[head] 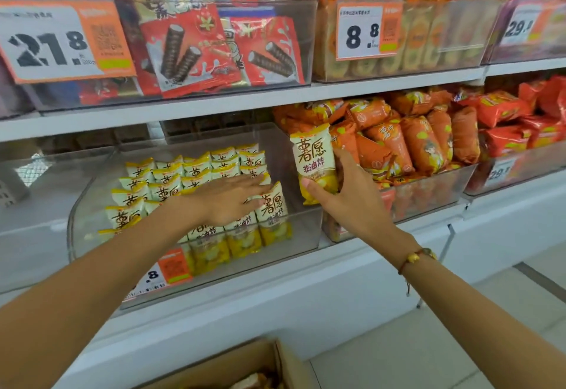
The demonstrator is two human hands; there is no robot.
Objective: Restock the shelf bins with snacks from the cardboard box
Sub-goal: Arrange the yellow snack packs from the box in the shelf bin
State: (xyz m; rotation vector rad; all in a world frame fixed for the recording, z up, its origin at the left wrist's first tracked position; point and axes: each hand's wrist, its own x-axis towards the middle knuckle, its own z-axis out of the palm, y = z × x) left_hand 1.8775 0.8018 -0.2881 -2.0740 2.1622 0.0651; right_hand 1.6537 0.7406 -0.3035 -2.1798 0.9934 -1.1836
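Observation:
A clear plastic bin (306, 235) on the lower shelf holds rows of upright yellow-and-white snack packets (171, 180). My left hand (226, 202) lies flat with fingers spread on top of those packets, pressing against the front rows. My right hand (346, 202) grips one more yellow-and-white packet (314, 162) upright, just right of the bin's open top, in front of the neighbouring bin. The cardboard box (245, 367) stands open on the floor at the bottom edge, with some packets inside, mostly cut off.
Right of the yellow bin is a bin heaped with orange packets (407, 143), then red packets (505, 122). The upper shelf carries bins of red wafer-roll packs (196, 45) and cracker packs (428, 39), with price tags. White shelf edges run across.

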